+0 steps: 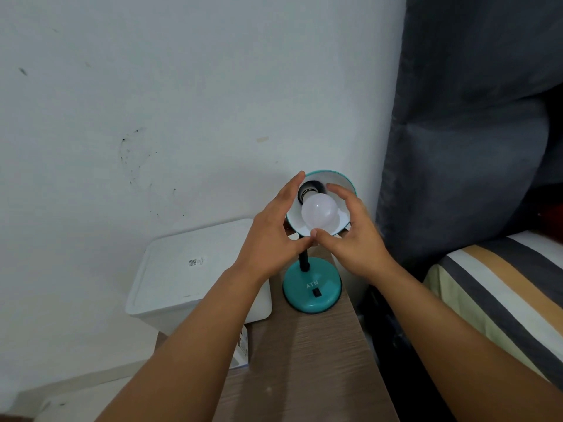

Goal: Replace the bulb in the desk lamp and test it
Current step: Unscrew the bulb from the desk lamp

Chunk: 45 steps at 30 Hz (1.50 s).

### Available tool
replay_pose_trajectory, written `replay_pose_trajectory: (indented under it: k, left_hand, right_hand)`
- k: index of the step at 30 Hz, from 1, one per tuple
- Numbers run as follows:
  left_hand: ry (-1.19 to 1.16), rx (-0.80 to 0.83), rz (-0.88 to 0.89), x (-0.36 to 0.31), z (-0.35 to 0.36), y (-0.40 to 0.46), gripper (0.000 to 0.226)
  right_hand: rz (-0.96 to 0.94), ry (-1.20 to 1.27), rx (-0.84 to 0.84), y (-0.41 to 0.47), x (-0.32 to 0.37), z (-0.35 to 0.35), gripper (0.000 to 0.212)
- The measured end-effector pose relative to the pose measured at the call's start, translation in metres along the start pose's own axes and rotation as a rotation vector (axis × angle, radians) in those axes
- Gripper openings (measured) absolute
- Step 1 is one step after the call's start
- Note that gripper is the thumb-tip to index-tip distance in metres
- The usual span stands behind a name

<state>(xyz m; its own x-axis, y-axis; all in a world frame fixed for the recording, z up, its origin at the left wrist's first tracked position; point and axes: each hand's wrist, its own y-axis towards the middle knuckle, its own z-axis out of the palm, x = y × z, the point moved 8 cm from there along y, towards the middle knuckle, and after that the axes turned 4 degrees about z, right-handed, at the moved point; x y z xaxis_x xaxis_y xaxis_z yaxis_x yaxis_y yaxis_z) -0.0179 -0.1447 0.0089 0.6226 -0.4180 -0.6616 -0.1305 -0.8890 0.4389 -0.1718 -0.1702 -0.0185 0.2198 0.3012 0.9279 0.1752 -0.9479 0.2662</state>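
A teal desk lamp stands on a narrow wooden table (304, 360), its round base (312, 292) carrying a black switch. The shade (341, 181) is tilted up toward me, white inside. A frosted white bulb (320, 216) sits in the black socket and is unlit. My left hand (271, 236) grips the shade's left rim, fingers up along the edge and thumb underneath. My right hand (353, 236) curls around the bulb from the right, thumb tip on its lower edge and forefinger above it. The two thumbs almost touch below the bulb.
A white lidded plastic box (189, 269) stands to the left of the table, against the wall. A small carton (243, 345) peeks out beside my left forearm. A bed with a striped sheet (499, 293) and a grey cushion (463, 147) close off the right side.
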Motion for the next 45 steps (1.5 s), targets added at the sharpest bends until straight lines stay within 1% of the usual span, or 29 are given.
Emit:
replay_pose_trajectory:
  k: [2,6,9,12,16,17,20,23,27,29,30,33,35,37,41,43,45]
  left_hand:
    - [-0.005,-0.001,-0.007,0.0,0.001,0.0,0.102]
    - [0.016,0.002,0.006,-0.002,0.001,0.0,0.103]
    - [0.013,0.009,0.005,-0.002,0.001,0.0,0.107]
    - [0.02,0.009,0.009,-0.002,0.001,0.0,0.107]
    - [-0.002,0.004,-0.005,-0.002,0.001,-0.001,0.102]
    - [-0.01,0.007,-0.009,-0.003,0.002,-0.001,0.102]
    - [-0.003,0.009,-0.005,-0.003,0.003,0.0,0.102]
    - [0.007,0.008,-0.001,-0.002,0.002,0.0,0.103]
    - [0.002,0.011,-0.007,0.0,0.002,0.0,0.105]
    - [-0.005,0.012,-0.001,-0.001,0.002,0.001,0.102]
    - [-0.005,0.015,0.0,-0.001,0.003,0.001,0.101]
    - [0.028,0.01,0.004,-0.003,0.003,0.001,0.101]
    - [0.027,0.003,0.003,-0.003,0.002,0.001,0.102]
    - [0.008,0.003,-0.002,-0.001,0.002,0.0,0.103]
    - [-0.008,0.015,-0.009,0.001,0.001,0.001,0.103]
    - [0.001,0.023,-0.007,0.0,0.003,0.001,0.102]
    - [0.004,0.021,-0.009,0.0,0.004,0.002,0.102]
  right_hand:
    - [0.038,0.012,-0.018,0.0,-0.003,-0.001,0.08]
    - [0.057,-0.056,-0.091,0.001,-0.003,-0.006,0.065]
    - [0.032,-0.022,-0.039,0.002,-0.002,-0.004,0.06]
    - [0.015,0.016,-0.018,0.002,-0.001,-0.004,0.063]
    - [0.039,-0.008,-0.073,-0.001,-0.004,-0.007,0.08]
    - [0.051,-0.041,-0.097,-0.001,-0.005,-0.008,0.079]
    - [0.046,-0.125,-0.144,0.001,-0.005,-0.01,0.07]
    - [0.012,-0.075,-0.077,0.002,-0.002,-0.005,0.064]
    - [0.007,-0.001,-0.013,-0.001,-0.002,-0.004,0.073]
    - [0.021,-0.005,-0.02,-0.002,-0.004,-0.005,0.08]
    - [0.036,-0.026,-0.043,-0.002,-0.006,-0.006,0.081]
    - [0.05,-0.086,-0.108,0.0,-0.004,-0.008,0.07]
    - [0.031,-0.055,-0.076,0.001,-0.001,-0.005,0.063]
    - [0.025,-0.015,-0.031,0.001,0.0,-0.003,0.064]
    - [0.017,0.006,-0.02,-0.002,-0.001,-0.002,0.071]
    - [0.044,-0.01,-0.058,-0.002,-0.003,-0.004,0.074]
    - [0.064,-0.062,-0.111,-0.001,-0.003,-0.006,0.07]
